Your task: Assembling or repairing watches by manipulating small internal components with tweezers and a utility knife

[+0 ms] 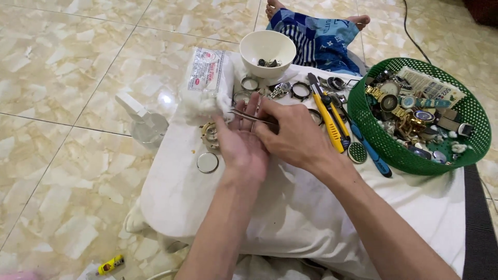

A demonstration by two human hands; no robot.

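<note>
My right hand grips metal tweezers whose tips point left toward a wad of white cotton. My left hand lies palm up just under the tweezers, fingers apart, holding nothing that I can see. Beside its thumb sits a gold watch case, and a round glass disc lies below that. Everything rests on a white cloth.
A white bowl with small parts stands at the back. A green basket full of watches is on the right, with yellow and blue tools beside it. A clear spray bottle stands on the tiled floor at left. Someone's feet show at the top.
</note>
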